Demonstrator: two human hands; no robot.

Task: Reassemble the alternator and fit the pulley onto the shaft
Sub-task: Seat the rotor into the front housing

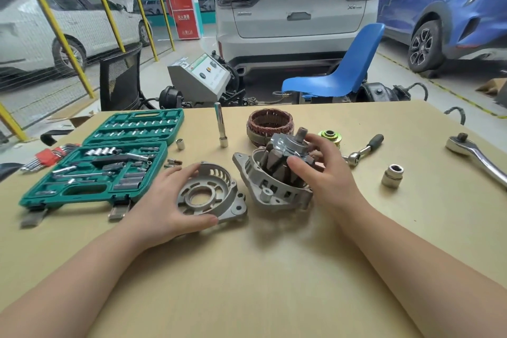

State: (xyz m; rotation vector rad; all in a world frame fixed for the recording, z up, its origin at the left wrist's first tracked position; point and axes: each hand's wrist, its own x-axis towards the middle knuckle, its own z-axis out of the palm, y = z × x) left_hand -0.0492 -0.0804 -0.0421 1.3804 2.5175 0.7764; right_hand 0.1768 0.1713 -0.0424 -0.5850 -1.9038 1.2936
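Spanning a tan table (247,269) in a garage with three parked cars behind, left to right: one open green socket case (104,156), the left hand (175,200) gripping one end cover (211,195), and the right hand (323,170) grasping the rotor (285,151) tilted in the housing (271,186), its lower part hidden. Behind lies one copper coil ring (270,123); the yellow-green pulley (330,137) sits partly hidden. Two ratchets (362,149) follow, the far right one cut off.

Both bare forearms outstretched, left grip (175,200) and right grip (323,170) each curled, fingers spread
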